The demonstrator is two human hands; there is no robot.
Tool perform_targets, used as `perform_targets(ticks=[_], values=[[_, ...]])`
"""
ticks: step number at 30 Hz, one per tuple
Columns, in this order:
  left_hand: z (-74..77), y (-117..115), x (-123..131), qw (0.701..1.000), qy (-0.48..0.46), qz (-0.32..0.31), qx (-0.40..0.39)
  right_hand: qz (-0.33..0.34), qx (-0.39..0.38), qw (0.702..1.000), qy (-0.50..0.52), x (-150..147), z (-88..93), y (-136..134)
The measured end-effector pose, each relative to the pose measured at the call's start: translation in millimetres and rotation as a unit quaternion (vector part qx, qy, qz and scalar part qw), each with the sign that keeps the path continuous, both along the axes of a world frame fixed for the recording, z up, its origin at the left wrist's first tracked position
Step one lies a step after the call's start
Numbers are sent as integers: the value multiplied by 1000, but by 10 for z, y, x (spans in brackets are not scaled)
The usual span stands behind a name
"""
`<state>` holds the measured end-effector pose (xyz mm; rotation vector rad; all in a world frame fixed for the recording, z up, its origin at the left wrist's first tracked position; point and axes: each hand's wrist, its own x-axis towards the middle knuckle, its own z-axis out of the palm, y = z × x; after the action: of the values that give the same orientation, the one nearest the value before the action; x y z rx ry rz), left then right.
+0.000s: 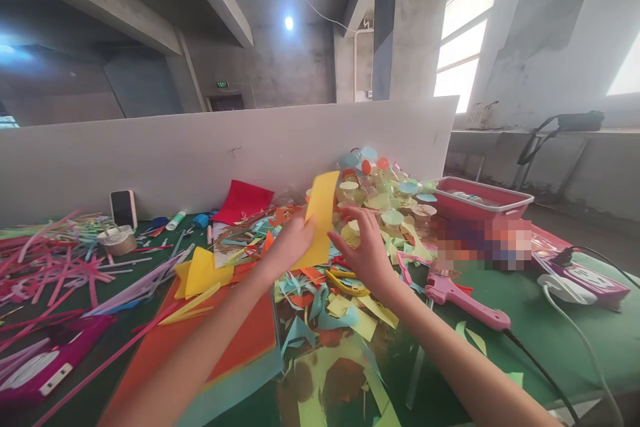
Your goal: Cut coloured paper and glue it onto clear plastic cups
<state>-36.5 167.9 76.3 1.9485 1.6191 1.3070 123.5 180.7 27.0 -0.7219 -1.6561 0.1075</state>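
Yellow craft strip (320, 217) stands tilted between both hands. Left hand (287, 247) has fingers (304, 230) pressed together on its lower left edge; right hand (363, 247) has fingers (345, 227) spread, tips at its right edge, above coloured scraps (320, 300) on green desk (545, 327).

Centre: plain yellow craft sheet (321, 220). Left of it, red felt sheet (243, 202). Right: pink glue gun (463, 300) (more magenta, really), rose-red plastic tray (483, 195), dark green table mat (530, 327), unpatterned.
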Motion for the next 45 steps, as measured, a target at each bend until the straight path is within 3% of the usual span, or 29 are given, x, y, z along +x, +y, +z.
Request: perform_targets(ticks=[4, 10, 15, 34, 45], values=[[38, -128, 65, 973, 228, 11, 33, -6, 21, 999, 42, 26, 21, -40], [27, -132, 46, 923, 369, 85, 66, 0, 2, 999, 41, 59, 39, -92], [-33, -41, -41, 902, 408, 96, 107, 6, -27, 999, 46, 48, 66, -105], [-80, 117, -201, 856, 476, 144, 139, 58, -144, 987, 42, 13, 67, -72], [-113, 178, -296, 851, 485, 134, 148, 58, -127, 990, 19, 0, 75, -83]])
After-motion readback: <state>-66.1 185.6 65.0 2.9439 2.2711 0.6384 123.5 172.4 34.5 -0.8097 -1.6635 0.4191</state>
